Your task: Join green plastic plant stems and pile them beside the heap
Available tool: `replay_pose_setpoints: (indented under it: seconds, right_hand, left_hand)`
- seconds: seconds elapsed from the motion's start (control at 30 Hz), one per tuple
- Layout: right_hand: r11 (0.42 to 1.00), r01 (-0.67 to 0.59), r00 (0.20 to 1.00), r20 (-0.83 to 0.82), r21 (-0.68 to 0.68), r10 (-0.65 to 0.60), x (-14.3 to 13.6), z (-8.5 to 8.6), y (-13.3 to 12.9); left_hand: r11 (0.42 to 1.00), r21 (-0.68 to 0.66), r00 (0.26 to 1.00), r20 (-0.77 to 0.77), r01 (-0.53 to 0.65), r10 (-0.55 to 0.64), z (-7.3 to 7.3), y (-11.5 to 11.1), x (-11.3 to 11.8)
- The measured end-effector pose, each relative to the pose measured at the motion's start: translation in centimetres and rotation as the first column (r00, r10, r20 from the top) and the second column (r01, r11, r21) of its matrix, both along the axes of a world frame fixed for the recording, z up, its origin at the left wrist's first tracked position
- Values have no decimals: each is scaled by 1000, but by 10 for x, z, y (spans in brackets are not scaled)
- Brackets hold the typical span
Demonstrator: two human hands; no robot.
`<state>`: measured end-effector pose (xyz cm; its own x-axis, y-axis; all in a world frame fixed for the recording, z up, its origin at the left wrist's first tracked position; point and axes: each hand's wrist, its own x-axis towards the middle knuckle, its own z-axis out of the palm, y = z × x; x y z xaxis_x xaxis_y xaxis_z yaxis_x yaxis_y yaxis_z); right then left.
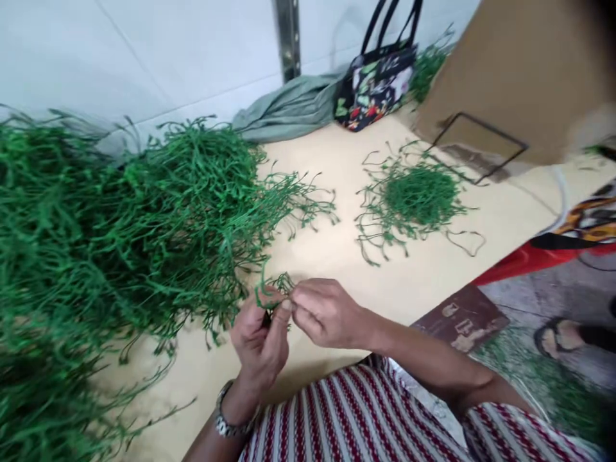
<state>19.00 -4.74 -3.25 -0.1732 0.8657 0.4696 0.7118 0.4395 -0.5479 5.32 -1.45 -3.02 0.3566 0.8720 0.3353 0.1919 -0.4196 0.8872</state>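
My left hand (260,337) is closed around a small green branching stem (264,296) with thin, stringy offshoots. My right hand (330,314) meets it at the fingertips, pinching the same stem near its end. Exactly what sits between the fingertips is partly hidden. Just left of my hands, a large heap of similar green stems (158,212) with dark tips spreads over the pale table (308,247). A smaller pile of such stems (421,192) lies farther right, apart from my hands.
A flowered handbag (378,86) and a grey-green cloth (293,109) lie against the wall. A cardboard box (520,77) and a dark wire frame (481,144) stand at the back right. Beyond the table edge, a person's sandalled foot (558,339) shows on the floor.
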Motion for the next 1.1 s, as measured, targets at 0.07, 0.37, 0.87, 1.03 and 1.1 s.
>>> replay_pose_setpoints:
  seconds: [0.07,0.37,0.87,1.03,1.1]
  right_hand:
    - [991,-62,972,-233,-122,32,0,-4,-1]
    - [935,355,934,43,-10,-354,75,-1,-15]
    - [987,-85,957,266,-134,119,14,-7,33]
    - [984,-121,957,248,-130,150,14,-15,35]
    - [995,-93,971,216,-38,99,18,-8,27]
  left_hand:
    - [992,123,998,50,22,-28,0,1,-3]
    - [930,-349,954,299,114,-4,6,12,-19]
    - [927,-290,751,660,237,14,16,19,-33]
    - [926,-282,729,685,250,12,16,16,-38]
    - [929,-331,764,638,163,94,14,15,-46]
